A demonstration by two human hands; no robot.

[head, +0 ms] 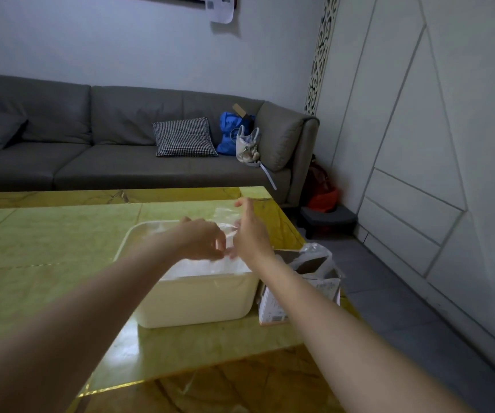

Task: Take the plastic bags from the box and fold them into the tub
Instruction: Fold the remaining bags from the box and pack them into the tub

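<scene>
Left hand (203,239): fingers curled, tips pinching the near edge of a clear, crinkled plastic bag (225,222). Right hand (250,234): fingers also curled onto the same film, thumb raised toward the far side; exact grip hard to read through motion blur, probably a pinch. Bag held just above the open mouth of the cream rectangular plastic tub (198,299), stretched between both sets of fingertips. Beneath the fingers, inside the tub, more pale folded film. Just right of the right wrist, touching the tub's side, an opened brown-and-white cardboard box (297,293) with further crumpled clear bags (314,251) spilling from its top. Under tub and box, a glossy yellow-green marbled table (46,248). Beyond the fingers, well apart, a long grey sofa (91,144) with a houndstooth cushion (183,137), a blue bag (228,132) and a pale handbag (247,144).
</scene>
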